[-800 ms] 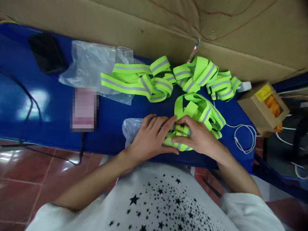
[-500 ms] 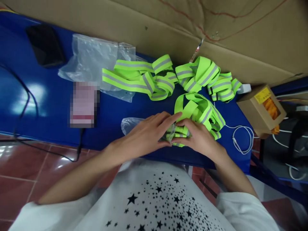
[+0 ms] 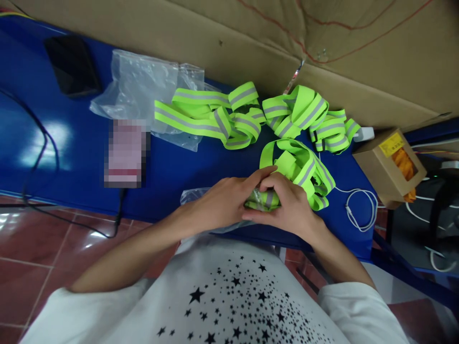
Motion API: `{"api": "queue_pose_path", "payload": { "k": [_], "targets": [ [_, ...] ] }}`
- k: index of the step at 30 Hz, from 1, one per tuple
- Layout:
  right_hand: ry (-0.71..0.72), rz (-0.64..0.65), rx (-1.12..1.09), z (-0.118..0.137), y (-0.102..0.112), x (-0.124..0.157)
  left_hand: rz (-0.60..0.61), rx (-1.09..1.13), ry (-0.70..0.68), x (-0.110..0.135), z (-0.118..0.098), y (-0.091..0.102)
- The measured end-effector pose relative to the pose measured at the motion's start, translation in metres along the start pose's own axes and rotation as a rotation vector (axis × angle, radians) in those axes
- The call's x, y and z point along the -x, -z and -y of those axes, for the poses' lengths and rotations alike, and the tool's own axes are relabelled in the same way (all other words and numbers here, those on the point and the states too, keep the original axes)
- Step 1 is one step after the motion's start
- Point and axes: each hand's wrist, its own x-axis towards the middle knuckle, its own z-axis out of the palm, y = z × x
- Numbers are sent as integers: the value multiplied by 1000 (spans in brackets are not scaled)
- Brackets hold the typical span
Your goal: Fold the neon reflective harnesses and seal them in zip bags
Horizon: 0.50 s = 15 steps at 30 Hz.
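Note:
My left hand (image 3: 229,200) is closed on a clear plastic bag (image 3: 195,195), whose crumpled part lies under my wrist and forearm. At the bag's mouth, my right hand (image 3: 287,203) grips a folded neon-yellow reflective strap (image 3: 269,199) with a grey stripe. Part of this strap sits inside the plastic, between my two hands; the left fingertips are partly hidden. Just beyond my right hand lies a loose heap of reflective straps (image 3: 306,167). Further back are more bundles: a long loose strap (image 3: 201,122), a looped bundle (image 3: 299,110) and a smaller bundle (image 3: 333,131).
Flat plastic bags (image 3: 139,86) lie at the back left of the blue table (image 3: 201,167). Nearby are a black box-like object (image 3: 73,64) and a blurred-out device (image 3: 125,153) with a cable. To the right stand a cardboard box (image 3: 389,167) and a coiled white cable (image 3: 361,210).
The folded strap has shifted left and deeper into the bag with my right hand. Both hands are closer together. The other strap bundles stay where they were.

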Motion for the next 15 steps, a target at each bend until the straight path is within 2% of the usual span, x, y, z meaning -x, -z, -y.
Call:
{"api": "queue_pose_path", "payload": {
  "k": [3, 5, 7, 8, 12, 15],
  "targets": [
    [-3, 156, -147, 2, 15, 1, -105, 58, -10, 9, 4, 4],
    [2, 172, -243, 1, 20, 6, -230, 82, -30, 17, 8, 4],
    [46, 145, -310, -1, 21, 11, -288, 57, -12, 23, 10, 2],
    [86, 130, -327, -1, 21, 14, -278, 29, 11, 25, 11, 0],
    [251, 147, -309, 6, 20, 22, -111, -17, 53, 27, 6, 0],
    [199, 125, -285, 12, 24, 25, -69, 76, 27, 28, -1, 5]
  ]
}}
